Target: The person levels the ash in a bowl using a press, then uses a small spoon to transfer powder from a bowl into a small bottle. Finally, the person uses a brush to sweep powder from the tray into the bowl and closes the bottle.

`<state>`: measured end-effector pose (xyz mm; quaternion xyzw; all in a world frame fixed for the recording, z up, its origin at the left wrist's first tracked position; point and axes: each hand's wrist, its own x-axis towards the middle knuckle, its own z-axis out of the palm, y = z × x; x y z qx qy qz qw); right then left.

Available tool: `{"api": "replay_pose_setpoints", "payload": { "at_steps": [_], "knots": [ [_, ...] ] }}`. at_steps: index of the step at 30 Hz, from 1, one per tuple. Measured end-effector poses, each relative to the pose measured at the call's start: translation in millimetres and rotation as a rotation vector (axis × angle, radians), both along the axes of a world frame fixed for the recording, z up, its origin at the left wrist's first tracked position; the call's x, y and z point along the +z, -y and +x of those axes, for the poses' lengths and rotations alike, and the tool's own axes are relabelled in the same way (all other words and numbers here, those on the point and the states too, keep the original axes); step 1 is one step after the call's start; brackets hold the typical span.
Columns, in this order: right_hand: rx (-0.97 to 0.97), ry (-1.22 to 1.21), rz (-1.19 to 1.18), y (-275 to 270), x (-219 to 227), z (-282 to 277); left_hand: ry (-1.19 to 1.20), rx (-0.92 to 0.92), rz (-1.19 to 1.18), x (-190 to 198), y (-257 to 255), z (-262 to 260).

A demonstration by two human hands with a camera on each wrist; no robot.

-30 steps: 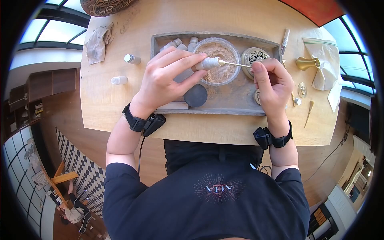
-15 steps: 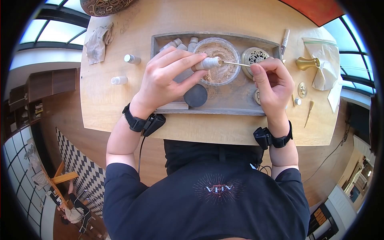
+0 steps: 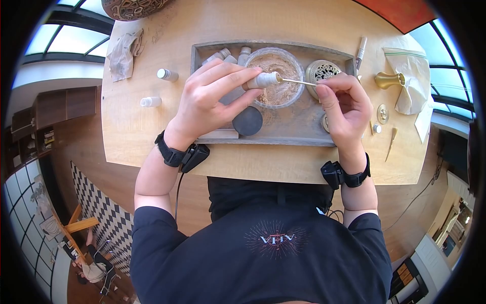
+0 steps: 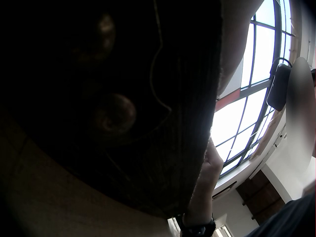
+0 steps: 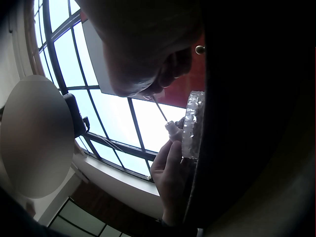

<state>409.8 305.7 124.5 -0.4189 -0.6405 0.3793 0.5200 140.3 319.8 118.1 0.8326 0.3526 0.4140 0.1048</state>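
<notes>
My left hand (image 3: 215, 96) grips a small white bottle (image 3: 263, 80), tipped on its side with its mouth facing right. Between thumb and fingertips, my right hand (image 3: 346, 106) pinches a thin metal rod (image 3: 301, 81). The rod's far end is at the bottle's mouth, its tip hidden there. Both are held over a clear plastic tub (image 3: 276, 49) of brownish powder. In the right wrist view the rod (image 5: 160, 109) slants down to the bottle neck (image 5: 171, 125), beside the tub's ridged wall (image 5: 193, 126). The left wrist view is mostly dark.
A grey wooden tray (image 3: 283, 140) holds the tub, more bottles (image 3: 244, 53), a black round disc (image 3: 247, 120) and a pierced metal lid (image 3: 325, 71). Two white bottles stand left; a brass vase (image 3: 389, 80), small brush (image 3: 392, 142) and plastic bag (image 3: 410, 61) lie right.
The rod's end has shifted slightly at the bottle mouth; a pale bit seen there a second ago no longer shows. The right fingers have moved a little, while the left hand keeps still.
</notes>
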Motion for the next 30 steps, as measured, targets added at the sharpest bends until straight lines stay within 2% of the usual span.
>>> {"api": "replay_pose_setpoints", "payload": {
  "at_steps": [30],
  "knots": [
    [-0.066,-0.052,-0.092,-3.2,-7.5,0.4,0.001,-0.002,0.007,-0.8,-0.6,-0.6]
  ]
}}
